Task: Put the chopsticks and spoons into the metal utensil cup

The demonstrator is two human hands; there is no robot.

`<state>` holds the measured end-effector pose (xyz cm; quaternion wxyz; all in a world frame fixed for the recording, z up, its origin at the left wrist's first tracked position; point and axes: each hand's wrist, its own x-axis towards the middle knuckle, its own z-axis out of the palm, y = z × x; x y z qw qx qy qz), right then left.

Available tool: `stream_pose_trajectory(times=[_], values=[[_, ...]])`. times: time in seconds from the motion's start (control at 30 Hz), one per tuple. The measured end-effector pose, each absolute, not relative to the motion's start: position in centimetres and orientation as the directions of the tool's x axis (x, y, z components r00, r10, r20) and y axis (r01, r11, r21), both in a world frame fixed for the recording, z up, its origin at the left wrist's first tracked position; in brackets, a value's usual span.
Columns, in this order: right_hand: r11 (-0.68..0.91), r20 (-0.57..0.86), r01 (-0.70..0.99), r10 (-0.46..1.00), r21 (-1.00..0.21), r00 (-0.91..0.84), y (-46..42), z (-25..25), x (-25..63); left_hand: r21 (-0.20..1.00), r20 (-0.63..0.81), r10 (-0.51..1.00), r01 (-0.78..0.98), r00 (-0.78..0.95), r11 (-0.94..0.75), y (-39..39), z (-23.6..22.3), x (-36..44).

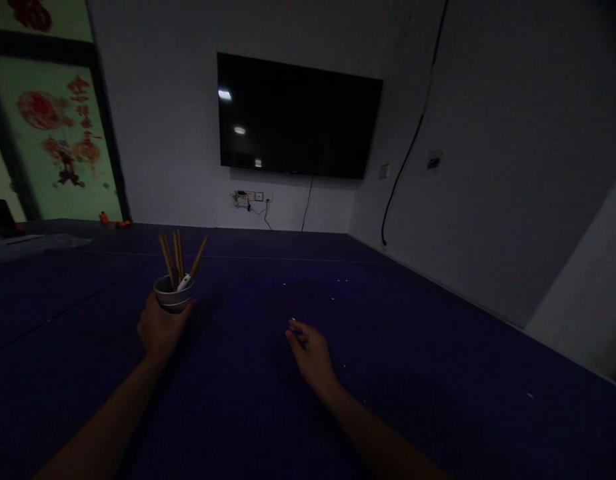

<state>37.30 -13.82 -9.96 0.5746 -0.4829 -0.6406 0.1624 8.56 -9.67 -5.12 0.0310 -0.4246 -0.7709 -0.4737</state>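
Cup (174,300) of wooden sticks (177,252) gripped in our left hand (161,331). Right of the cup, our right hand (314,355) meets a white fragment (293,319); we cannot tell if pinched. So small a bit calls for fingertip precision, we judge.

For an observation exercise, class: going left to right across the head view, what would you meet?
green panel with red decorations → grey cup → wall sockets → right hand → small pale wall plate

The left hand (159,328) grips a cup (174,300) holding several wooden sticks (179,257).
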Motion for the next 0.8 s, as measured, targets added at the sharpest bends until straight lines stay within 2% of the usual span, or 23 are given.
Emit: stream_pose_trajectory(times=[0.23, 0.5, 0.8], values=[[0.49, 0.58, 0.467, 0.812, -0.736, 0.062, -14.29, -9.97, 37.11, 0.763, 0.317, 0.616, 0.58, -0.721, 0.285, -9.27, -5.64, 7.87], [0.485, 0.564, 0.459, 0.825, -0.744, 0.043, -14.17, -10.13, 37.15, 0.747, 0.332, 0.658, 0.615, -0.676, 0.254, -9.19, -5.8, 7.92], [0.464, 0.54, 0.469, 0.841, -0.751, 0.032, -14.12, -10.19, 37.09, 0.778, 0.274, 0.672, 0.569, -0.688, 0.267, -9.29, -5.48, 8.13]])
